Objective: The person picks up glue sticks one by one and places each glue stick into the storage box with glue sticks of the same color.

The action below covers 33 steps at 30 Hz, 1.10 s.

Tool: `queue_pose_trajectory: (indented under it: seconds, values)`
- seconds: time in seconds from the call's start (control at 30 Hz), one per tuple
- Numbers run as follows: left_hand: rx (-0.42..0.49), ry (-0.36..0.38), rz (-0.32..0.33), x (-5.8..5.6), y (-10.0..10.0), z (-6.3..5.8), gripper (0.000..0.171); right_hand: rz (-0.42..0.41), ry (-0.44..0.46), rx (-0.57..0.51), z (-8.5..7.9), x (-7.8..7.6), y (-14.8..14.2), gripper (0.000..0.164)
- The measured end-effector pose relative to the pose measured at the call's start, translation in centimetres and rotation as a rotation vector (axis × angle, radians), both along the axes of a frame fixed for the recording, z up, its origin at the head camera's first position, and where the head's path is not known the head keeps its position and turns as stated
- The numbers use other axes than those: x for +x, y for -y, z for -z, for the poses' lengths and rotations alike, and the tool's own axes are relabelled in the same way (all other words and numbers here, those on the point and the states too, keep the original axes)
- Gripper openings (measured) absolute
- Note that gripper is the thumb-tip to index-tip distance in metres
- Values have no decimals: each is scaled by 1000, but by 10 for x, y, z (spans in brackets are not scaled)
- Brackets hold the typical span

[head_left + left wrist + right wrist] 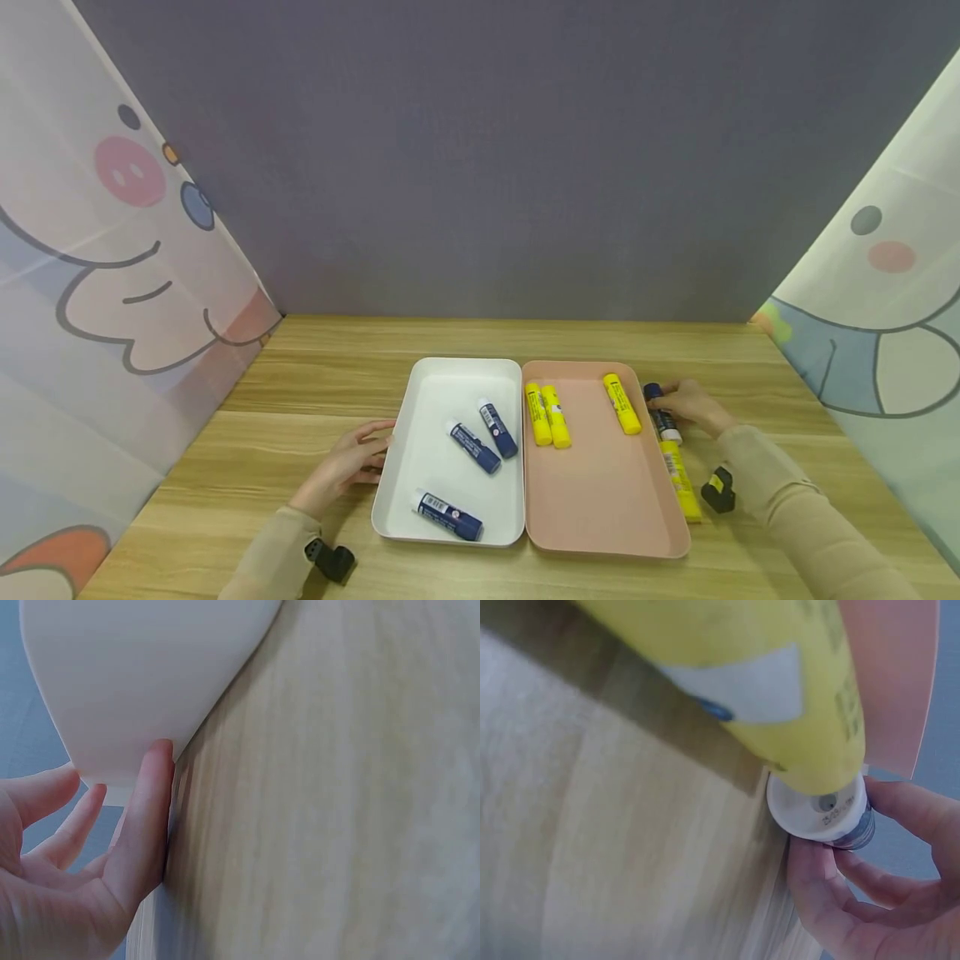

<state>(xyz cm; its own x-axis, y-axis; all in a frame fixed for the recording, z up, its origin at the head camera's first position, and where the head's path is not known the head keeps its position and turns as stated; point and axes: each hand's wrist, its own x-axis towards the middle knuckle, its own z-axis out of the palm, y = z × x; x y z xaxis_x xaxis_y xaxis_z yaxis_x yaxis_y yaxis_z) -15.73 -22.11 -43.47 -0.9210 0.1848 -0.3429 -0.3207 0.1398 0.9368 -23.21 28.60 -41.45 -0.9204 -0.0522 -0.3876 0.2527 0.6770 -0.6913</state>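
Observation:
My right hand (696, 403) grips a dark blue glue stick (663, 412) just outside the pink tray's right wall, thumb on one side and fingers on the other. Its white end (810, 814) faces the right wrist camera, partly covered by a yellow glue stick (680, 482) lying along the same wall. With extended fingers, my left hand (349, 458) touches the left side of the white tray (381, 492). Three blue glue sticks (473, 447) lie in that tray. The pink tray (600, 500) holds three yellow glue sticks (622, 404), two side by side at its left.
Both trays stand side by side on a wooden table (330, 367). A grey panel (510, 167) rises behind the table, with cartoon-printed sheets (112, 217) at the left and right. Each wrist carries a small black camera (330, 560).

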Motion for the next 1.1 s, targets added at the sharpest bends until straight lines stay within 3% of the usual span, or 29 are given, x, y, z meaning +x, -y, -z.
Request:
queue_pose_trajectory:
  seconds: [0.43,1.1]
  values:
    - [1,0,4,0,0,-1,54,-30,-13,4,-10,-2,-1,56]
    - [-2,-10,7,0,0,2,54,-31,-4,-8,-35,-3,8,64]
